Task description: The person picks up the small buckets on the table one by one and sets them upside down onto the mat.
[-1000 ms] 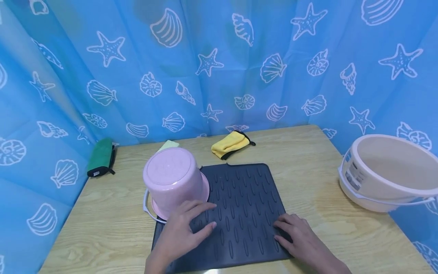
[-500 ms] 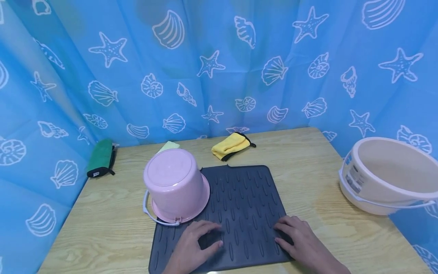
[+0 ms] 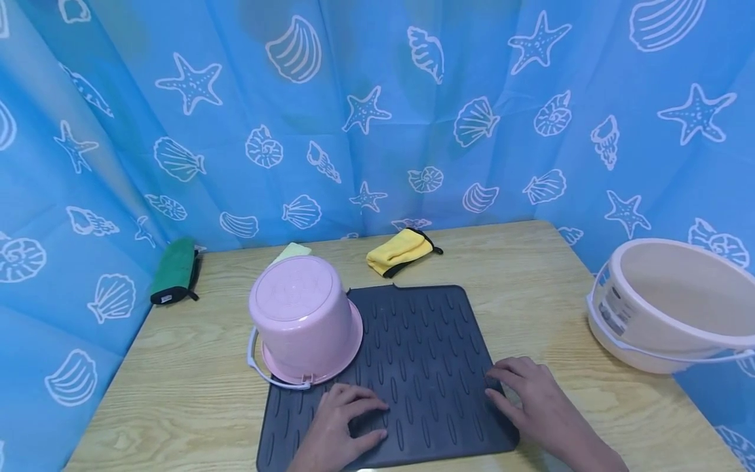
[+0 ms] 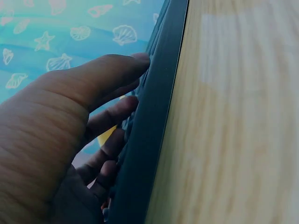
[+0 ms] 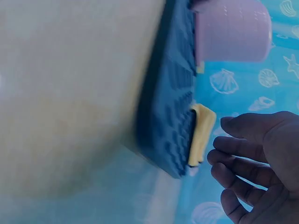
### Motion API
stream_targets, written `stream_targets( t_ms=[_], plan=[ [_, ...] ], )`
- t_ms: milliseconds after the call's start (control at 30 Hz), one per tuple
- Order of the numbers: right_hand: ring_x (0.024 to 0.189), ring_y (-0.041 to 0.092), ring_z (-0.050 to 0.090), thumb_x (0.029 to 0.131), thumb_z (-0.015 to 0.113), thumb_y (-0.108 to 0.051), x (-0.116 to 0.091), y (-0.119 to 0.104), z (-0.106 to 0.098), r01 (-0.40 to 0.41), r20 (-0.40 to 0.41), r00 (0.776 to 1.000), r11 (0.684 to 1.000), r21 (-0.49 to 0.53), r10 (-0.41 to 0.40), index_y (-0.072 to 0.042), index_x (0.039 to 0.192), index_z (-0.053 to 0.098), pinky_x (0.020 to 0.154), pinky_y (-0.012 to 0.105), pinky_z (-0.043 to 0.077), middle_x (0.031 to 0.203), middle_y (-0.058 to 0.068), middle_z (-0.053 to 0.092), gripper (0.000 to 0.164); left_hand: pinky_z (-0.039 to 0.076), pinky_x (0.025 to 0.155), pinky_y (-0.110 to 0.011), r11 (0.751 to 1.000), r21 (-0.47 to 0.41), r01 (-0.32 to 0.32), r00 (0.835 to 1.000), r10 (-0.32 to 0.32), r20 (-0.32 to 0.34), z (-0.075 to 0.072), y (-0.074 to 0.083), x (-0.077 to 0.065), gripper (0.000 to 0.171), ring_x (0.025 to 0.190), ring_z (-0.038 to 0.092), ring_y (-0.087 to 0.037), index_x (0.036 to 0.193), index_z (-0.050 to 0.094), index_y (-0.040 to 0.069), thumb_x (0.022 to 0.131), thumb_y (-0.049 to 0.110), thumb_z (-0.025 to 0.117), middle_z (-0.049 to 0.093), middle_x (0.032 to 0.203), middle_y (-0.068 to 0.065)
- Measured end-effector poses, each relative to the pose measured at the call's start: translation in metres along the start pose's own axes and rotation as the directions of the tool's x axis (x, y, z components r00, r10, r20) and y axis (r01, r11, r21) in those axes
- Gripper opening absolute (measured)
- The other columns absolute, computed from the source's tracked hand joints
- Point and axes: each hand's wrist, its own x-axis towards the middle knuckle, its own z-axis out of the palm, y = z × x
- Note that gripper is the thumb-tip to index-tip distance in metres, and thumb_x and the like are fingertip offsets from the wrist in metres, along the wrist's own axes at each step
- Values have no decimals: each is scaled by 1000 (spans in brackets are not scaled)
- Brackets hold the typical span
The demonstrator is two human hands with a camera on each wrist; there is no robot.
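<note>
Dark mat (image 3: 430, 380) flanked by hands
The mat is touched by the left hand (image 3: 336, 425); the right hand (image 3: 533, 396) is held near its edge (both grips loosely wide).

Over the last second the left hand (image 3: 339, 425) has moved back from the pink bucket (image 3: 309, 328) toward the person and a little to the right, so the front of the bucket's rim (image 3: 328, 377) and the end of its handle (image 3: 288, 385), hidden behind the hand at first, now show. The right hand (image 3: 538, 403) has since shifted outward, uncovering the near right corner of the mat (image 3: 419, 367)
</note>
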Motion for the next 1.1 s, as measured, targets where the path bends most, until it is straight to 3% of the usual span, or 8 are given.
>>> stream_targets(
  t_ms=[333, 533, 600, 700, 800, 900, 1033, 1100],
  plan=[
    [96, 29, 63, 74, 86, -10, 17, 19, -43, 62, -150, 986, 997, -38, -67, -10, 101, 75, 75, 51, 50, 103, 5, 68, 30, 39, 89, -42, 998, 24, -54, 998, 54, -19, 1, -2, 0, 26, 109, 46, -9, 109, 74, 36, 85, 43, 79, 59, 117, 20],
    [90, 34, 65, 72, 83, -6, 24, 37, -66, 117, -228, 965, 991, -63, -128, -6, 102, 75, 74, 53, 52, 100, 11, 70, 31, 39, 90, -43, 999, 6, -38, 999, 38, 2, -1, -1, 0, 25, 109, 45, -10, 109, 74, 37, 85, 42, 79, 59, 117, 20],
    [89, 35, 65, 74, 82, -7, 27, 43, -74, 119, -244, 961, 991, -68, -132, -6, 102, 74, 74, 54, 50, 99, 12, 70, 29, 39, 90, -42, 999, 4, -37, 999, 37, 3, -1, -1, 0, 25, 109, 45, -10, 109, 74, 37, 85, 42, 79, 59, 117, 20],
    [88, 36, 65, 88, 75, -22, 30, 52, -83, 129, -265, 953, 988, -83, -147, -4, 101, 74, 73, 55, 50, 98, 14, 70, 22, 39, 88, -41, 999, 9, -48, 999, 48, -9, 0, -1, 0, 25, 108, 46, -9, 109, 74, 37, 84, 41, 80, 59, 116, 20],
    [84, 36, 65, 100, 58, -43, 34, 61, -90, 150, -280, 944, 983, -109, -175, -2, 100, 74, 68, 54, 50, 96, 15, 70, 44, 39, 87, -39, 998, 11, -58, 998, 58, -22, 1, -2, 0, 25, 107, 47, -8, 108, 74, 37, 84, 41, 80, 59, 115, 20],
    [84, 38, 64, 101, 56, -43, 35, 70, -97, 147, -293, 939, 981, -124, -178, -1, 98, 74, 67, 54, 49, 96, 16, 70, 46, 38, 86, -39, 998, 7, -63, 998, 63, -27, 1, -2, -1, 25, 106, 47, -8, 108, 74, 37, 84, 41, 80, 59, 115, 20],
    [86, 42, 62, 94, 65, -29, 34, 83, -106, 110, -321, 935, 984, -144, -151, 1, 97, 73, 69, 57, 46, 95, 19, 69, 32, 38, 87, -39, 998, 2, -70, 997, 70, -30, 1, -2, -1, 26, 107, 47, -8, 109, 74, 37, 84, 41, 80, 59, 115, 20],
    [85, 43, 61, 94, 64, -28, 34, 90, -110, 80, -326, 936, 981, -178, -136, 2, 97, 73, 68, 57, 46, 94, 21, 68, 32, 38, 87, -39, 998, 0, -69, 997, 69, -28, 1, -2, 0, 25, 107, 47, -8, 109, 74, 37, 84, 41, 80, 59, 116, 20]
  ],
)
